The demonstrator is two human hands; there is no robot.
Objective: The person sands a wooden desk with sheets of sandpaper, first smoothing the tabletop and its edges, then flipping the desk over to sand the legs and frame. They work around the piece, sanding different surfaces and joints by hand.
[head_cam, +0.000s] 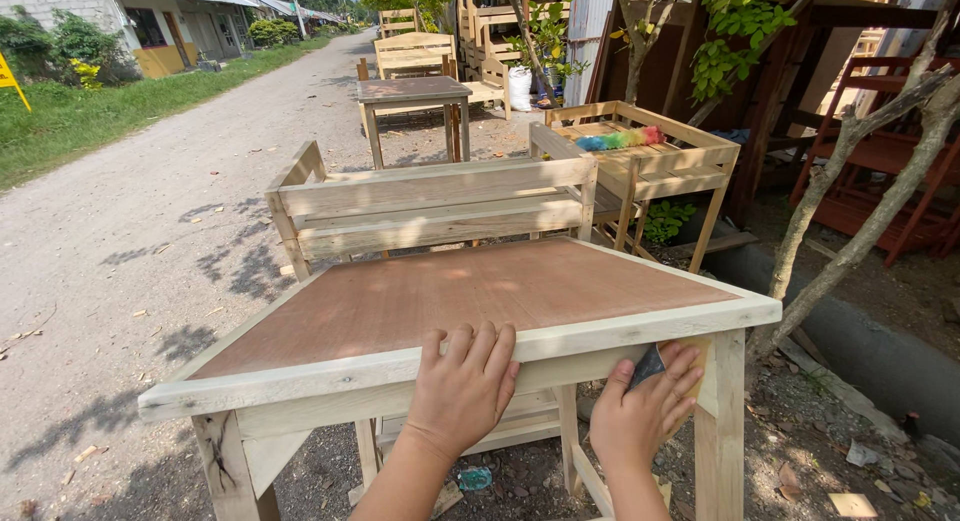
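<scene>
At the near edge of the wooden table, the left hand lay flat, fingers spread, holding nothing, while the right hand pinched what looked like sandpaper against the left-to-right rail beside the near right leg.

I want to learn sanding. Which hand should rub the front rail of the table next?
Probably the right hand. It already presses a dark piece of sandpaper against the front rail, beside the leg. The left hand lies flat over the table's front edge, holding nothing, so it seems better for steadying.
</scene>
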